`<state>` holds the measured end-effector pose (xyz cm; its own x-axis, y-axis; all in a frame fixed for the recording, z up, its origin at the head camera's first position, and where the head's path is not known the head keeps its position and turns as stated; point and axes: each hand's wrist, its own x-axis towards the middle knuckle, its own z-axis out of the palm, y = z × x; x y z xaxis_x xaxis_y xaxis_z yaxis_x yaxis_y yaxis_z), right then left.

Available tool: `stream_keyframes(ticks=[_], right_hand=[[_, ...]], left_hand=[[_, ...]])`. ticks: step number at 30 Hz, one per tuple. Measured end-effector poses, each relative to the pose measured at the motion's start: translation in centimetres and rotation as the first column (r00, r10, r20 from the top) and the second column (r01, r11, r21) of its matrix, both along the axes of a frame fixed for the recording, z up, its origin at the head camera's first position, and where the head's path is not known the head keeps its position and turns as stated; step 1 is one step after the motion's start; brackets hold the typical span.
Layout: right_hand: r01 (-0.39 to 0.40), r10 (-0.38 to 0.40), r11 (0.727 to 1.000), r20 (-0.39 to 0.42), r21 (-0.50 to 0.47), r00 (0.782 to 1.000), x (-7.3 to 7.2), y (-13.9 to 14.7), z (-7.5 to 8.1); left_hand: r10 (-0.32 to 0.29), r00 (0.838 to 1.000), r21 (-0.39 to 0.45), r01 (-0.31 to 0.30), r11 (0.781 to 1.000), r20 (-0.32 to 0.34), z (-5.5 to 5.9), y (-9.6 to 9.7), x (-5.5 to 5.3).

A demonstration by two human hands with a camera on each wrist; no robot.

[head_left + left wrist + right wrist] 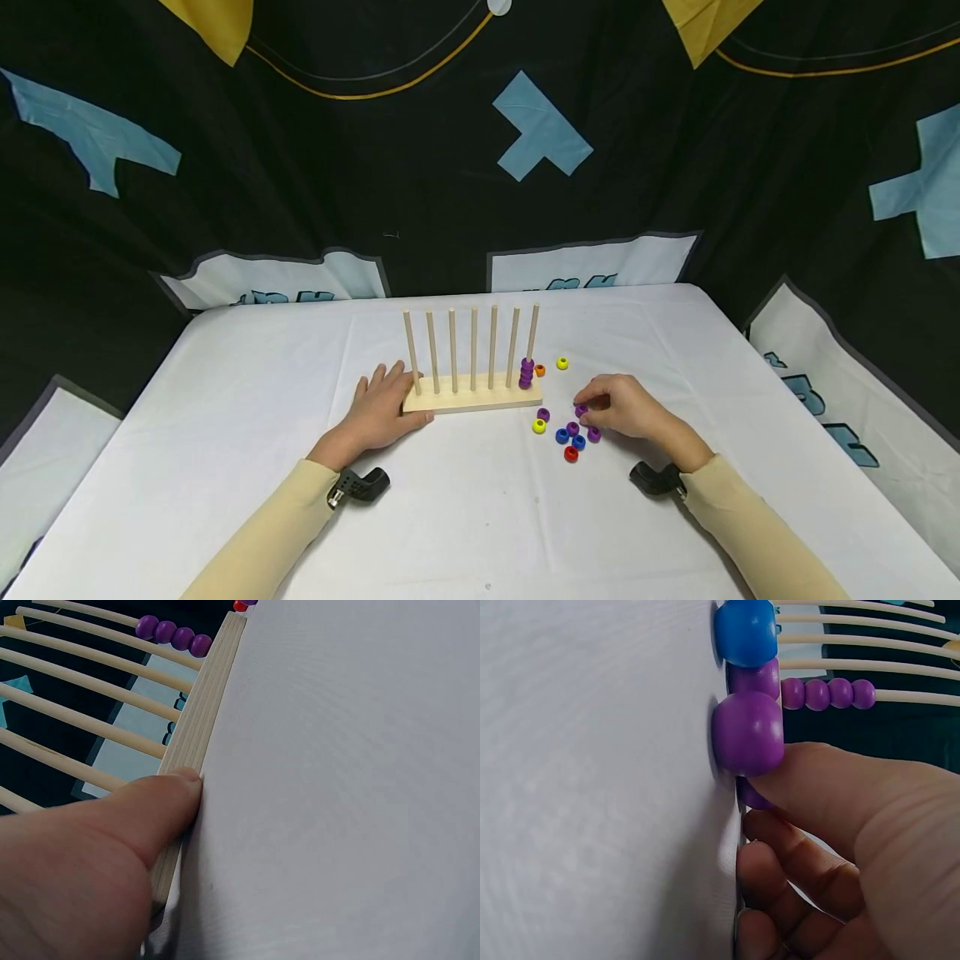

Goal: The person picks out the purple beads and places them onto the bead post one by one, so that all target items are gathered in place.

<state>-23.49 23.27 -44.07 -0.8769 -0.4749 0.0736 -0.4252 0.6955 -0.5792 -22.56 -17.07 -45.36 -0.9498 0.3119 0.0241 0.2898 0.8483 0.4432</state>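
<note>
My left hand (377,414) holds the left end of a wooden peg stand (472,403), its thumb against the front edge of the base, as the left wrist view also shows. Upright wooden pegs rise from the base in a row. Several purple beads (527,373) are stacked on the rightmost peg; the other pegs are bare. Right of the stand, my right hand (621,405) pinches a purple bead (754,796) between thumb and fingers, low at the tabletop. The thumb partly hides that bead. Another purple bead (748,735) lies just in front of the thumb.
Loose beads lie around the right hand: blue (562,436), red (571,454), yellow (538,426) and more purple (543,414). An orange bead (540,370) and another yellow bead (562,363) sit behind the stand's right end. A white cloth covers the table (480,517).
</note>
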Motion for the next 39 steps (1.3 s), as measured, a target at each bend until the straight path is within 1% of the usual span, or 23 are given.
stream_keyframes(ticks=[9,20,29,39], right_hand=[[0.021,-0.021,1.0,0.013,0.011,1.0,0.13,-0.16,0.08],[0.07,-0.07,0.998,-0.034,-0.003,0.997,0.16,-0.19,0.13],[0.081,-0.081,0.997,-0.018,-0.002,0.997,0.1,-0.25,-0.05],[0.076,-0.076,0.997,-0.034,-0.008,0.997,0.04,-0.24,-0.14]], left_hand=[[-0.003,1.0,0.004,0.003,1.0,-0.01,0.0,-0.02,0.04],[0.002,1.0,-0.003,-0.002,1.0,-0.005,-0.06,-0.04,-0.02],[0.006,1.0,-0.007,-0.006,1.0,0.008,0.02,0.04,0.07],[0.004,1.0,-0.006,-0.005,1.0,-0.003,-0.23,-0.04,-0.08]])
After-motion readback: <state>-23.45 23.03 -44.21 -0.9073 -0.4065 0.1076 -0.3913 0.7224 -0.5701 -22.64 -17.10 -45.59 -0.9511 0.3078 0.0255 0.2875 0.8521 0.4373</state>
